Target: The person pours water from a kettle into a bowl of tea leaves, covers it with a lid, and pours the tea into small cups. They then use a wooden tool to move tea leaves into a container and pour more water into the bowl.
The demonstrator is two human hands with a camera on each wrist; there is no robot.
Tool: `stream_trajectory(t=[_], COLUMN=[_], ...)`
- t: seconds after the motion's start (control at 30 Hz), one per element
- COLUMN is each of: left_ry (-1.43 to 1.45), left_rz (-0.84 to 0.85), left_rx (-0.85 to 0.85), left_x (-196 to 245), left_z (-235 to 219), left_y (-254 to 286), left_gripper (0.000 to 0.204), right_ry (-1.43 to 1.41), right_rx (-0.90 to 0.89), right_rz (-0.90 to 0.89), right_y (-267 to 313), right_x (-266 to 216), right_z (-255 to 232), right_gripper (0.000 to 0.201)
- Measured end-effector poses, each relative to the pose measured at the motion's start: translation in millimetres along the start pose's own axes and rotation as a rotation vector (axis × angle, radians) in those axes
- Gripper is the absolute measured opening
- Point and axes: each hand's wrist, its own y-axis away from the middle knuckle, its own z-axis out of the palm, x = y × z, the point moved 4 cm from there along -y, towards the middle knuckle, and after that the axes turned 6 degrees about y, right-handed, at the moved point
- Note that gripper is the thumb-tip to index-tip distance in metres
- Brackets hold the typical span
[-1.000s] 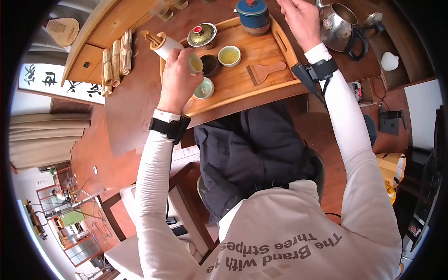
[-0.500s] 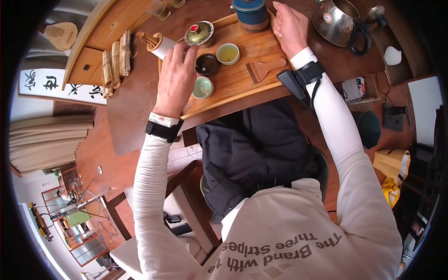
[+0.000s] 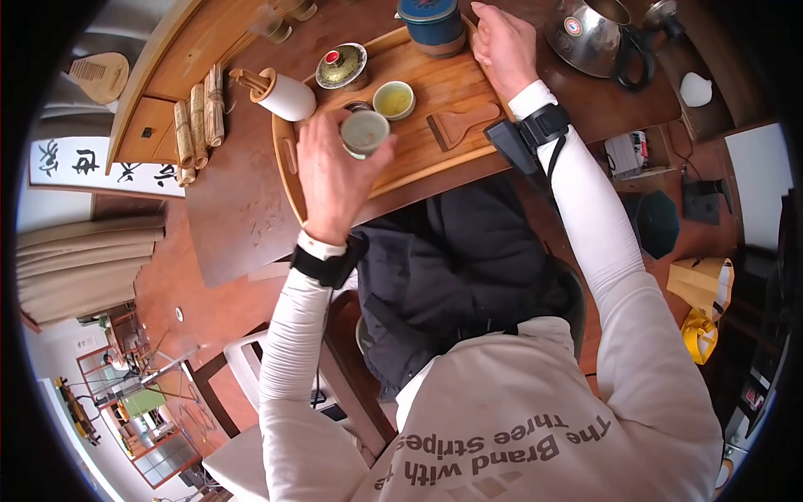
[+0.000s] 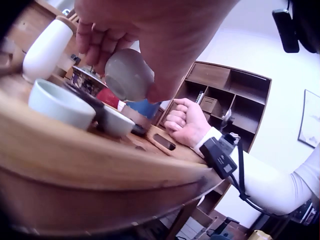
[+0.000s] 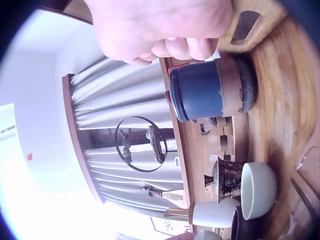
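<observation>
In the head view my left hand (image 3: pixel 333 176) holds a pale cup (image 3: pixel 365 130) above the tray's near left part; no yellow liquid shows in it. The left wrist view shows this cup (image 4: pixel 128 75) tilted, with the thumb against it. Below it stands a pale green cup (image 4: pixel 61 106). Partly hidden behind the held cup is a dark bowl (image 3: pixel 358 107), beside a cup of yellow liquid (image 3: pixel 394 100). My right hand (image 3: pixel 507 52), fingers curled and holding nothing, is at the tray's right edge, beside the blue pot (image 3: pixel 434 28).
The wooden tray (image 3: pixel 418 171) also bears a lidded bowl (image 3: pixel 341 67) and a flat brown tool (image 3: pixel 458 125). To its left are a white holder with wooden tools (image 3: pixel 290 97) and rolled bundles (image 3: pixel 197 125). A metal kettle (image 3: pixel 590 42) stands at the right.
The yellow liquid seen in the held cup earlier no longer shows. My left hand has drawn towards me and right with the cup. My right hand has come down beside the tray's edge.
</observation>
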Motion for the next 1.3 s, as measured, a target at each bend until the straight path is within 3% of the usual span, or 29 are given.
stream_trajectory(t=[0.27,0.5,0.77,0.9,0.97,1.3], left_ry=[-0.026,-0.053,-0.081,-0.194,-0.251,-0.25], left_rz=[-0.066,-0.145,-0.061,0.021,-0.023,-0.089], left_rx=[0.001,-0.087,-0.022,0.091,-0.011,-0.01], left_x=[11,10,12,9,5,0], left_z=[34,31,25,33,45,57], left_y=[29,29,11,-16,-26,-33], left_gripper=[0.058,0.06,0.07,0.064,0.062,0.052], right_ry=[-0.014,-0.009,0.002,0.043,0.052,0.058], right_rx=[-0.036,-0.07,-0.065,-0.116,-0.094,-0.05], right_rz=[0.008,0.008,-0.008,-0.077,-0.085,-0.078], right_y=[2,2,1,1,0,6], right_x=[-1,1,4,2,4,-5], right_z=[0,0,-1,-4,-3,3], right_gripper=[0.028,0.027,0.028,0.029,0.027,0.025])
